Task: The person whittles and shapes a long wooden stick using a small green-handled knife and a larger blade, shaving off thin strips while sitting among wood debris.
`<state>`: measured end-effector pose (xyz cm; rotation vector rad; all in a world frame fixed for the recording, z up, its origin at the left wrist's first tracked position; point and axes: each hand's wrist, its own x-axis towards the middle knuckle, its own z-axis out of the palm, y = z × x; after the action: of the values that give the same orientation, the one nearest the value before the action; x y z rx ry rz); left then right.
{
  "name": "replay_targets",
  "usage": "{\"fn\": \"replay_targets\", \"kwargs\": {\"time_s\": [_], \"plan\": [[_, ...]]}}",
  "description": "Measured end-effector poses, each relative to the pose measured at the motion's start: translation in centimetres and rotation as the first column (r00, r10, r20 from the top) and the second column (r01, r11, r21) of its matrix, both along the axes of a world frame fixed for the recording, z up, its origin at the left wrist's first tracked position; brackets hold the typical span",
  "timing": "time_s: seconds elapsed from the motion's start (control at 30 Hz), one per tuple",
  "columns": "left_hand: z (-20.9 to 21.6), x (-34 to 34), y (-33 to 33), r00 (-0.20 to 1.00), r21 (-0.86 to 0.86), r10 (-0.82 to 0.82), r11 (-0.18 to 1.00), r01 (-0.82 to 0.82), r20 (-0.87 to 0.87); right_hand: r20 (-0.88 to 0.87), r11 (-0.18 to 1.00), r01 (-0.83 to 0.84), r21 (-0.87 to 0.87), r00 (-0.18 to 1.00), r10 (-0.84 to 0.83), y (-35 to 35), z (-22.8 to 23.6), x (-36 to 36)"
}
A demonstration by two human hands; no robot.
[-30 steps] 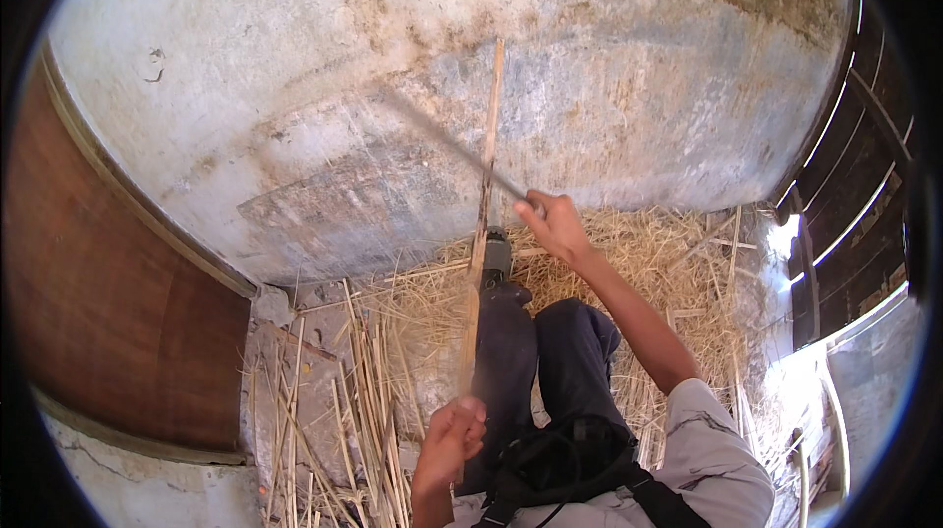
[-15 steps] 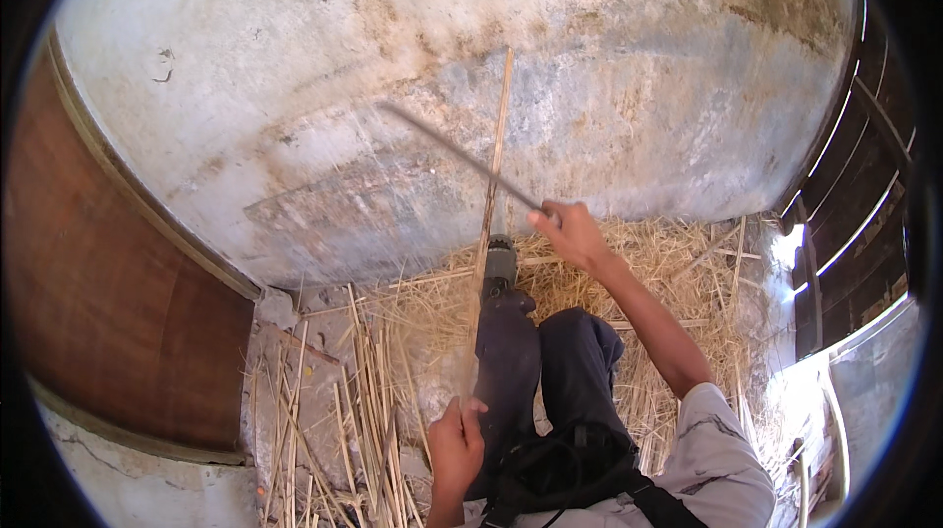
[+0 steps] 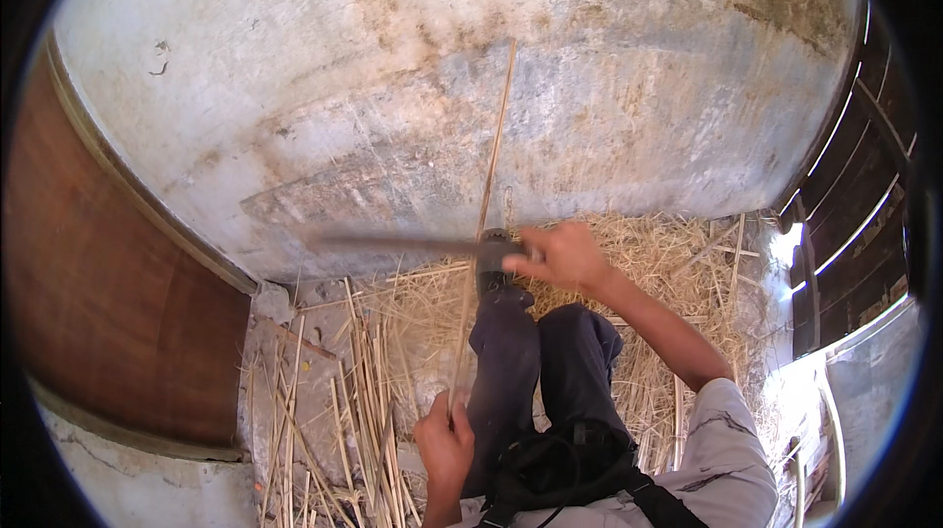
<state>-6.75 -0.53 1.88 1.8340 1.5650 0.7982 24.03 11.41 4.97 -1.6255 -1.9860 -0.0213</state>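
Observation:
My left hand (image 3: 445, 440) is closed on the lower end of a long thin bamboo strip (image 3: 502, 120). Away from me the strip slants up across my left leg and shoe, with its far end in front of the wall. My right hand (image 3: 568, 256) grips the handle of a long-bladed knife (image 3: 403, 245). The dark blade points left and crosses the strip near my shoe (image 3: 491, 277). Motion blurs the blade, so I cannot tell whether its edge touches the strip.
A bundle of split strips (image 3: 368, 400) lies on the floor by my left hand. Pale shavings (image 3: 658, 273) cover the floor around my legs. A stained wall (image 3: 413, 56) rises ahead, a brown wooden panel (image 3: 128, 302) stands left, and dark slats (image 3: 855, 194) stand right.
My right hand has come down toward me, and the knife's blade has swung from slanting up-left to nearly level. My left hand and the strip's near end have shifted slightly left.

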Motion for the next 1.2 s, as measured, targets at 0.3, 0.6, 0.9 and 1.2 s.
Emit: {"fn": "replay_targets", "kwargs": {"time_s": [0.3,0.6,0.9,1.2], "plan": [[-0.4,0.7,-0.1,0.998,0.055,-0.009,0.998,0.005,0.058,-0.275,0.955,0.289,-0.073,0.914,-0.298,2.9,0.0,3.5],[-1.8,-0.5,0.7,0.876,-0.14,-0.007,0.986,0.085,0.482,-0.028,0.987,0.084,0.135,0.996,-0.081,-1.7,-2.4,0.6],[-0.4,-0.7,0.8,0.775,-0.402,0.116,0.896,0.188,0.621,-0.269,0.996,0.08,0.04,0.961,-0.067,-1.3,-3.8,-0.2],[0.2,-0.6,1.0,0.732,-0.466,0.149,0.848,0.251,0.665,-0.433,0.991,0.129,0.019,0.895,-0.108,1.0,-5.7,0.9]]}}
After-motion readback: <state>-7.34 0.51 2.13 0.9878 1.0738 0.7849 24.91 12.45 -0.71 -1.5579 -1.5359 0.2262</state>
